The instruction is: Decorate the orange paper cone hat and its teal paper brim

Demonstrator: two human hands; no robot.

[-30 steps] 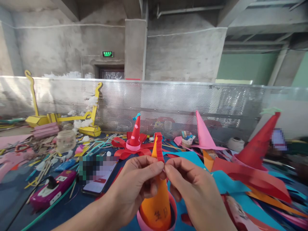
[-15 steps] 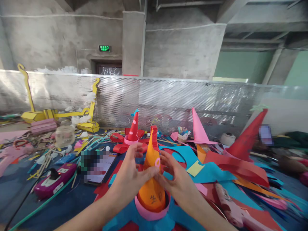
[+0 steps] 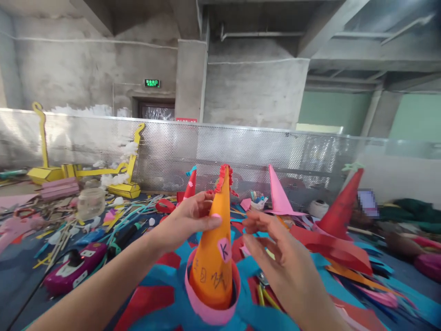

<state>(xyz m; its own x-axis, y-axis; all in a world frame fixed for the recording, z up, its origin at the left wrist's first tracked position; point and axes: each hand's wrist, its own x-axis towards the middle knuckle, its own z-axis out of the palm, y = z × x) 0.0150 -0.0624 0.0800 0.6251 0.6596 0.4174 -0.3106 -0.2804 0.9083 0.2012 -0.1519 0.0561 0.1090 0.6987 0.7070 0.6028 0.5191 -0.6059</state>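
An orange paper cone hat [image 3: 211, 266] stands upright in the lower middle, with a pink band [image 3: 210, 316] around its base and blue and red strips spread out below. Crinkled red trim runs about its tip, and a pink oval marked K is stuck to its side among handwritten marks. My left hand [image 3: 189, 216] grips its upper left side, thumb in front and fingertips partly hidden behind. Apart from the cone on the right, my right hand [image 3: 279, 257] has its fingers loosely curled and spread, holding nothing.
Behind stand a small red cone [image 3: 190, 185], a pink cone hat [image 3: 280, 195] and a large red cone hat [image 3: 341, 207]. A purple power strip [image 3: 76, 269] and a clear jar [image 3: 91, 203] lie left among scraps. A perforated metal panel [image 3: 241, 147] runs across the back.
The cone has turned, bringing the K oval and other writing to the front. My right hand has come away to the right, while my left has moved up along the cone.
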